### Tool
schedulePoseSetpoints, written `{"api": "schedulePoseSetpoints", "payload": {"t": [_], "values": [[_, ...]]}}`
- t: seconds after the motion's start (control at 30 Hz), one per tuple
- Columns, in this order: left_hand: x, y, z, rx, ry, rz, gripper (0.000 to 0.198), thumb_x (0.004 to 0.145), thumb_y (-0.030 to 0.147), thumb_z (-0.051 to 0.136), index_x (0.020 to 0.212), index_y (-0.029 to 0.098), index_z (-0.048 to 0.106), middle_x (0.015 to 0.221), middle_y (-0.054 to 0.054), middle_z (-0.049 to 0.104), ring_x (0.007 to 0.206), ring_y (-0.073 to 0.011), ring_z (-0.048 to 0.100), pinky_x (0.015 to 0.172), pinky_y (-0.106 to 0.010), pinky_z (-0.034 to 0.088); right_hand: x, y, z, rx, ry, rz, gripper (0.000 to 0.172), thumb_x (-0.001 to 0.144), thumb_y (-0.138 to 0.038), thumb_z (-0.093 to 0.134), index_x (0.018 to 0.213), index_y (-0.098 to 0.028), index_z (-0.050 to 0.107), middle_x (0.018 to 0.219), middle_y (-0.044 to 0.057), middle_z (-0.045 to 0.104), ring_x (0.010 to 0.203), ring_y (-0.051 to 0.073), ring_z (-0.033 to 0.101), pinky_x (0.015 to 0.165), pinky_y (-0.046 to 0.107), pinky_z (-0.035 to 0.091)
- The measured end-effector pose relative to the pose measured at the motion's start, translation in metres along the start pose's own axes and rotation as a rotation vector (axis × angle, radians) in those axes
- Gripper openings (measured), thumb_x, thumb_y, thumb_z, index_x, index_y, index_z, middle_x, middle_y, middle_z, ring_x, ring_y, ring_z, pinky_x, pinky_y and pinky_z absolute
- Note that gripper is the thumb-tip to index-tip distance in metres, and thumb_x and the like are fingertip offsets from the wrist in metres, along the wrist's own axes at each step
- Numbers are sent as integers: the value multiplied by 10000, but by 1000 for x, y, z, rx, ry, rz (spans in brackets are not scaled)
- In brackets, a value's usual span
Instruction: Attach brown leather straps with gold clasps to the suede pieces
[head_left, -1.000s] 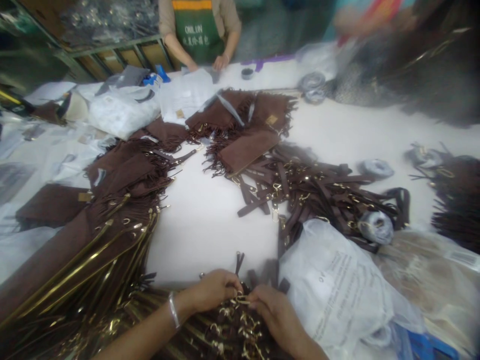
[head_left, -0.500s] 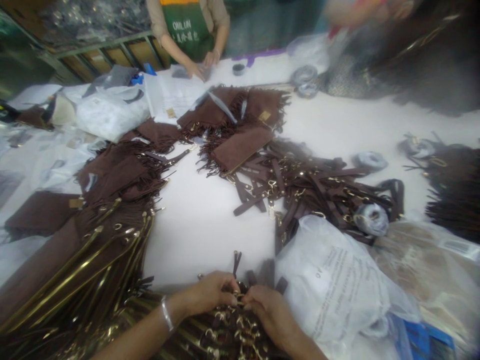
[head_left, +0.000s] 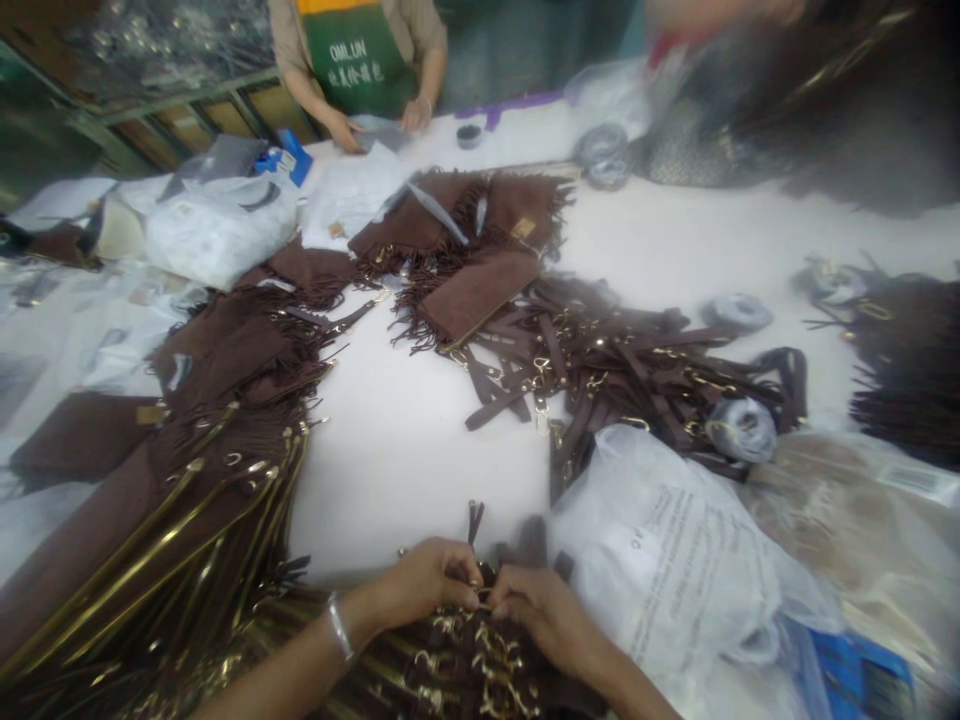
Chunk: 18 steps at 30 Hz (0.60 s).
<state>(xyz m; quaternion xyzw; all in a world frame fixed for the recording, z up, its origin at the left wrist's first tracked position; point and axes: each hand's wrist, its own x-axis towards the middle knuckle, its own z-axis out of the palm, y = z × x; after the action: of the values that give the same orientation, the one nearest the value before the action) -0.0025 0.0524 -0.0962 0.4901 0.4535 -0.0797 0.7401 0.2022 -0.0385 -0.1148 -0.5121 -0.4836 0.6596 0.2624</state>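
2 hands (head_left: 427, 582) (head_left: 541, 612) pinch 1 gold clasp (head_left: 484, 592), apparently.

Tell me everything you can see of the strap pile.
The strap pile is a loose tangle of flat, dark brown straps, leathery in look, with shiny gold clasps. It lies on the white table. A brown pouch meets its far left end, a grey roll sits at its right, and a plastic bag overlaps its near edge in view.

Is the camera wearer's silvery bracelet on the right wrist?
No, the silvery bracelet circles the wrist of the left hand, and none shows on the wrist of the right hand.
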Motion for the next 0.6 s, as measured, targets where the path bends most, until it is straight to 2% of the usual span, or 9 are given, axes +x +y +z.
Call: {"api": "schedulePoseSetpoints", "payload": {"t": [0.2,0.37,0.43,0.5,0.53,0.57,0.6], "values": [[3,-3,0,-34,-14,7,259,645,312,738,821,129,683,738,-6,659,680,-139,548,642,-243,392,15,14,-10,129,-110,30,65,765,-186,610,762,-185,675,710,-34,636,678,143,543,643,227,381],[2,-2,5,39,63,-7,191,653,255,704,793,135,657,709,4,641,678,-147,543,632,-249,376,15,8,-8,103,-88,41,69,750,-146,605,753,-190,658,701,-39,637,673,142,558,619,222,374],[-4,0,7,123,141,-12,237,667,216,698,893,159,653,725,19,652,694,-156,556,638,-254,366,6,3,-3,-27,-15,31,109,805,-153,576,835,-211,663,757,-33,662,726,156,593,655,236,387],[-12,4,9,289,209,22,205,765,250,663,964,206,639,785,29,672,742,-163,579,676,-265,362,-8,0,4,-262,74,10,247,872,-164,520,1075,-236,641,890,4,699,815,192,623,725,275,413],[-17,7,10,401,226,49,130,844,296,608,947,223,639,809,27,677,768,-167,588,703,-275,361,-15,-1,7,-390,94,-11,313,892,-167,500,1179,-239,603,950,30,704,855,215,627,762,303,420],[-21,10,11,525,231,72,165,917,346,526,900,228,641,822,21,678,788,-173,592,724,-287,356,-21,-1,9,-499,86,-38,352,903,-170,493,1238,-238,574,990,54,702,887,237,626,792,328,421],[-25,12,12,642,224,89,287,968,387,437,845,225,640,827,10,676,799,-181,593,737,-300,350,-27,-2,10,-577,56,-74,351,908,-176,497,1244,-239,574,999,65,700,900,250,622,807,343,420]]}}
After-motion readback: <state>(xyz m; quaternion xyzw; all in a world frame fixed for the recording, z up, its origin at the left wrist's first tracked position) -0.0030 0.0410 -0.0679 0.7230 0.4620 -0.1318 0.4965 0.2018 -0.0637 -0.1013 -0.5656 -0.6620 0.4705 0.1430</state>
